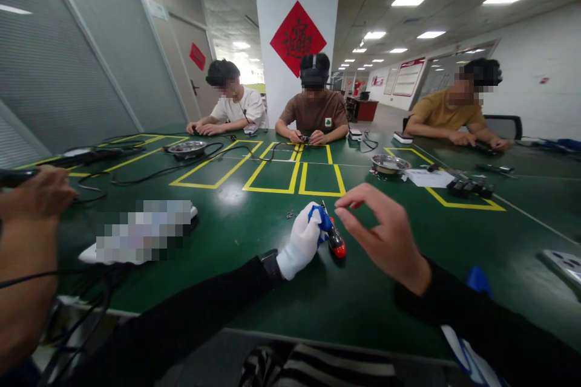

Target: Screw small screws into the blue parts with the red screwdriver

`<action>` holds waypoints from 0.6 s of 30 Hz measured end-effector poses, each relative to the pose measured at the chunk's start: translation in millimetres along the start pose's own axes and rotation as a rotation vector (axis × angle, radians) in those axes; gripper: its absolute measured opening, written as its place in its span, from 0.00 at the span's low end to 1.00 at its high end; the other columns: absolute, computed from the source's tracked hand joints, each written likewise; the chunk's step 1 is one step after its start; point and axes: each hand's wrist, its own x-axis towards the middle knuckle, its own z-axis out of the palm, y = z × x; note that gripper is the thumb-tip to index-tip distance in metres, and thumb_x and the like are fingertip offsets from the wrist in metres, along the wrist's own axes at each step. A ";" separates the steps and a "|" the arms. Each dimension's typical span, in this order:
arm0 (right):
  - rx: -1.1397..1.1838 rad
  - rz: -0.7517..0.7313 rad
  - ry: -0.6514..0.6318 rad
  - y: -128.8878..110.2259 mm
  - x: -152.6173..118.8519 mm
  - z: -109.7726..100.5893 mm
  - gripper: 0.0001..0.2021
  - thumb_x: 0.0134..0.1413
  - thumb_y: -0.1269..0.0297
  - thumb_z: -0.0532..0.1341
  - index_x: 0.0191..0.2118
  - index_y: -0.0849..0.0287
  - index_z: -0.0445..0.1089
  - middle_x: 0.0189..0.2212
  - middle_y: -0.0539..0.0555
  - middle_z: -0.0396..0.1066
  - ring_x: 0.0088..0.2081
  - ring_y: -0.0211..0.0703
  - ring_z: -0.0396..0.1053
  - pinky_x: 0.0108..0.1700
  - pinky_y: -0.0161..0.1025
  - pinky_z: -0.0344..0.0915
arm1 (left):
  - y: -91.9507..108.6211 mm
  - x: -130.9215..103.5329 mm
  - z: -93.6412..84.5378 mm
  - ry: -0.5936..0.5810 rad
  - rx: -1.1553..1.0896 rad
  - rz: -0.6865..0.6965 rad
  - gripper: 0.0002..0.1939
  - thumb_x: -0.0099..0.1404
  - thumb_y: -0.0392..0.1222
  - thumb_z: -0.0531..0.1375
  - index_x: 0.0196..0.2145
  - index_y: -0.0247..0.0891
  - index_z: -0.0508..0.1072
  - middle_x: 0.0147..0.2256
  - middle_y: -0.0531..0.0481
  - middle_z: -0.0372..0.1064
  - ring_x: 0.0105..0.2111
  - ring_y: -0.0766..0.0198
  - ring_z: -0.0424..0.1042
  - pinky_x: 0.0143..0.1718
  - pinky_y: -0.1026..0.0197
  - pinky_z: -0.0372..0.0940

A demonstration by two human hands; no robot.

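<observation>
My left hand point(303, 240), in a white glove with a watch at the wrist, grips a small red, blue and black toy-like object point(334, 239) and rests it on the green table point(281, 302). My bare right hand point(384, 233) hovers just right of it, thumb and forefinger pinched together above the object's top. Whether anything tiny sits in the pinch is too small to tell. A few tiny screws point(290, 214) lie on the table just beyond my left hand.
A neighbour's bare arm point(25, 236) reaches in at the left edge, holding a dark tool. A blurred white item point(143, 230) and cables lie left. Metal bowls point(187, 147) point(389, 163), paper point(427, 177) and black parts point(469, 187) sit farther off. Three people work opposite.
</observation>
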 end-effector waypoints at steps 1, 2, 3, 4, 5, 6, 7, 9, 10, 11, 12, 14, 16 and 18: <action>-0.007 0.010 -0.029 6.1 0.7 4.0 0.08 0.59 0.64 0.59 0.41 0.60 0.69 0.39 0.55 0.70 0.39 0.43 0.69 0.42 0.43 0.68 | -1.1 -0.6 0.3 0.004 -0.006 -0.001 0.17 0.65 0.55 0.51 0.30 0.38 0.60 0.22 0.57 0.58 0.18 0.72 0.59 0.18 0.69 0.57; 0.001 0.023 -0.066 12.9 0.8 8.7 0.05 0.58 0.65 0.60 0.39 0.60 0.69 0.36 0.54 0.71 0.37 0.42 0.68 0.40 0.42 0.68 | -2.4 -1.1 -0.2 0.005 -0.007 -0.002 0.17 0.64 0.56 0.51 0.30 0.39 0.61 0.22 0.57 0.59 0.18 0.71 0.59 0.18 0.69 0.57; 0.021 0.035 -0.104 20.0 0.1 13.6 0.04 0.57 0.66 0.60 0.37 0.60 0.69 0.34 0.54 0.70 0.36 0.42 0.68 0.39 0.40 0.67 | -4.1 -1.5 -1.3 0.002 -0.001 -0.001 0.17 0.64 0.56 0.51 0.31 0.39 0.62 0.22 0.57 0.59 0.19 0.71 0.59 0.18 0.68 0.58; 0.052 0.040 -0.137 27.0 -1.5 18.1 0.03 0.57 0.67 0.60 0.37 0.60 0.69 0.33 0.53 0.70 0.35 0.41 0.68 0.38 0.40 0.67 | -5.9 -1.7 -2.8 -0.004 0.012 0.001 0.17 0.64 0.56 0.51 0.31 0.39 0.63 0.23 0.56 0.60 0.19 0.70 0.60 0.19 0.67 0.59; 0.097 0.045 -0.164 33.4 -3.9 21.9 0.03 0.58 0.67 0.60 0.37 0.59 0.69 0.33 0.53 0.70 0.34 0.40 0.68 0.37 0.39 0.67 | -7.8 -1.8 -4.7 -0.012 0.033 0.007 0.17 0.64 0.56 0.51 0.32 0.39 0.63 0.23 0.55 0.61 0.20 0.69 0.61 0.20 0.67 0.60; 0.124 0.054 -0.162 39.0 -6.9 24.8 0.03 0.58 0.67 0.60 0.37 0.59 0.68 0.32 0.52 0.70 0.34 0.40 0.68 0.36 0.38 0.67 | -9.8 -1.8 -6.6 -0.023 0.060 0.019 0.17 0.65 0.56 0.51 0.32 0.39 0.64 0.24 0.54 0.63 0.22 0.68 0.62 0.21 0.66 0.62; 0.146 0.057 -0.155 43.8 -10.4 26.7 0.02 0.58 0.67 0.59 0.37 0.58 0.68 0.32 0.52 0.70 0.34 0.40 0.69 0.36 0.37 0.67 | -11.6 -1.7 -8.3 -0.040 0.091 0.039 0.17 0.65 0.56 0.50 0.32 0.39 0.65 0.26 0.53 0.64 0.23 0.67 0.64 0.23 0.65 0.63; 0.170 0.033 -0.130 50.6 -17.5 28.1 0.01 0.58 0.68 0.59 0.37 0.57 0.67 0.32 0.51 0.70 0.34 0.39 0.69 0.36 0.37 0.67 | -14.2 -1.3 -10.7 -0.091 0.159 0.087 0.17 0.65 0.56 0.50 0.33 0.39 0.66 0.29 0.50 0.66 0.27 0.64 0.66 0.28 0.62 0.66; 0.173 0.000 -0.116 52.9 -20.5 28.3 0.01 0.58 0.68 0.59 0.37 0.56 0.67 0.32 0.51 0.70 0.33 0.39 0.69 0.36 0.36 0.66 | -14.6 -1.3 -11.2 -0.121 0.191 0.107 0.17 0.66 0.56 0.50 0.32 0.39 0.66 0.30 0.49 0.66 0.29 0.64 0.66 0.30 0.61 0.66; 0.164 -0.038 -0.109 54.6 -22.9 28.3 0.01 0.58 0.68 0.59 0.37 0.56 0.67 0.32 0.50 0.70 0.33 0.39 0.69 0.36 0.36 0.66 | -14.2 -1.2 -11.3 -0.146 0.219 0.121 0.17 0.66 0.55 0.49 0.32 0.39 0.66 0.30 0.49 0.66 0.29 0.63 0.66 0.31 0.61 0.66; 0.146 -0.081 -0.107 55.7 -24.7 28.5 0.02 0.58 0.68 0.59 0.37 0.56 0.66 0.32 0.50 0.70 0.34 0.39 0.69 0.36 0.37 0.66 | -13.1 -1.3 -11.0 -0.165 0.239 0.128 0.17 0.66 0.55 0.49 0.31 0.39 0.65 0.29 0.49 0.66 0.29 0.63 0.66 0.32 0.61 0.66; 0.091 -0.142 -0.121 56.7 -26.4 29.5 0.02 0.59 0.69 0.59 0.38 0.56 0.65 0.32 0.51 0.70 0.34 0.40 0.68 0.38 0.38 0.65 | -8.6 -1.2 -10.3 -0.180 0.266 0.144 0.17 0.67 0.53 0.48 0.29 0.39 0.64 0.27 0.50 0.63 0.28 0.64 0.64 0.30 0.61 0.65; 0.048 -0.144 -0.124 57.2 -26.5 31.3 0.02 0.60 0.69 0.57 0.39 0.56 0.64 0.33 0.52 0.70 0.34 0.40 0.68 0.38 0.38 0.65 | -2.3 0.1 -10.8 -0.185 0.306 0.192 0.17 0.68 0.50 0.47 0.27 0.38 0.63 0.25 0.51 0.61 0.26 0.65 0.63 0.29 0.61 0.63; 0.042 -0.072 -0.087 58.4 -25.9 32.8 0.01 0.61 0.68 0.55 0.38 0.56 0.63 0.33 0.52 0.69 0.34 0.40 0.68 0.37 0.38 0.64 | 3.6 3.7 -14.4 -0.141 0.376 0.250 0.17 0.69 0.47 0.47 0.26 0.38 0.64 0.25 0.51 0.61 0.26 0.65 0.63 0.31 0.61 0.63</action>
